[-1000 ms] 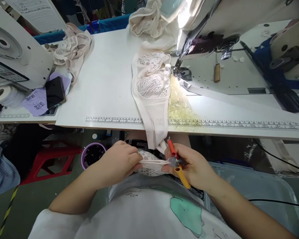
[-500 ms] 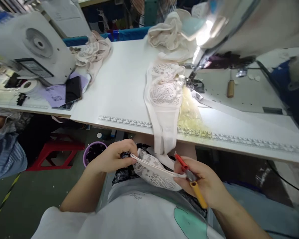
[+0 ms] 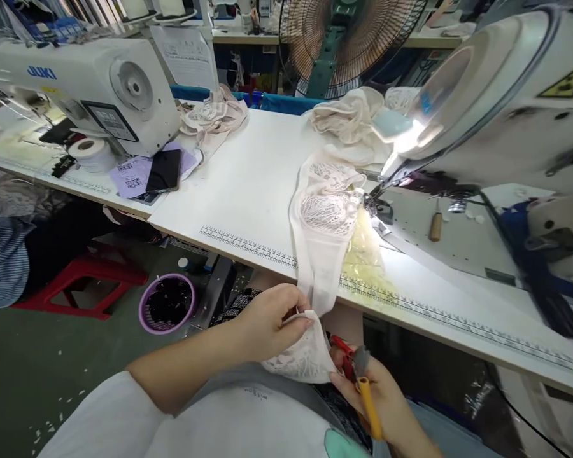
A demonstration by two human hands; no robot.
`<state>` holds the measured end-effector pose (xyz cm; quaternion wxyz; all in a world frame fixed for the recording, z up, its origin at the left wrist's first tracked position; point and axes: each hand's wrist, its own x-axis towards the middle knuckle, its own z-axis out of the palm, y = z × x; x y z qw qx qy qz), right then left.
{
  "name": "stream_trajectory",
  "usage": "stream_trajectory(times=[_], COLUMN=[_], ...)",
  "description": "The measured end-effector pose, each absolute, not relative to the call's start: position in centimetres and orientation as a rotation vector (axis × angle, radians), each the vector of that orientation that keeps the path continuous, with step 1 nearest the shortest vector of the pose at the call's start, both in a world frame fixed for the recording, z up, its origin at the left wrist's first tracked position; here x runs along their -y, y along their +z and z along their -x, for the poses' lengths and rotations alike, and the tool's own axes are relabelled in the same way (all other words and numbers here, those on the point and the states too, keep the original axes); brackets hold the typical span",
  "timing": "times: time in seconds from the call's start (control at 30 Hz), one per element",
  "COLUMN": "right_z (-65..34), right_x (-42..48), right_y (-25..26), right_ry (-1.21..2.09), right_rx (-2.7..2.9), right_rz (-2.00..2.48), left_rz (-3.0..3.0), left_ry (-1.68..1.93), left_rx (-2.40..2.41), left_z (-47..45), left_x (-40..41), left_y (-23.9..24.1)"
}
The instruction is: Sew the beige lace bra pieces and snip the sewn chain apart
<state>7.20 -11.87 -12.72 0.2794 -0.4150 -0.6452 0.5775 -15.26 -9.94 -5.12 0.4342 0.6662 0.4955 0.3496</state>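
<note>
From far off I see my left hand (image 3: 270, 321) and right hand (image 3: 386, 394) pinching the edge of the lace cup (image 3: 300, 359), near the table's (image 3: 243, 210) front. I should stretch it gently, with the snips (image 3: 361, 366) clear of the lace.

Hands (image 3: 272, 321) pinching a pale lace cup (image 3: 298, 362), snips (image 3: 361, 362) in the right hand (image 3: 386, 391); lit sewing machine (image 3: 496, 108) beyond

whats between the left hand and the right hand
The lace cup, its edge stretched from the left hand to the right hand, which also holds the snips; the head view shows it.
</note>
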Motion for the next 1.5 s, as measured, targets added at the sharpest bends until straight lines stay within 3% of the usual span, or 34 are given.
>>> stream_trajectory(times=[0.27,0.57,0.83,1.07,1.3,1.5], right_z=[-8.4,-5.2,-5.0,-4.6,-5.2,-5.8], right_x=[9.3,8.6,8.4,8.2,7.9,7.8], right_y=[-8.9,-6.1,-5.7,-5.6,-5.4,-5.8], right_ry=[1.254,1.39,1.206,1.083,1.008,1.063], right_rx=[1.87,1.738,1.779,1.771,1.828,1.877], right_rz=[1.142,0.99,0.768,0.74,0.727,0.781], left_rz=[-1.981,-2.11,-1.838,-2.071,-2.484,-2.444], left_ry=[0.596,0.464,0.513,0.633,0.46,0.401], left_rx=[-1.236,-1.22,-1.09,-1.022,-1.187,-1.195], left_z=[14.0,13.1,13.3,12.9,12.5,12.4], left_x=[9.8,9.9,9.1,9.2,9.4,9.4], left_y=[-4.1,-3.5,-2.8,-3.5,-3.8,-3.6])
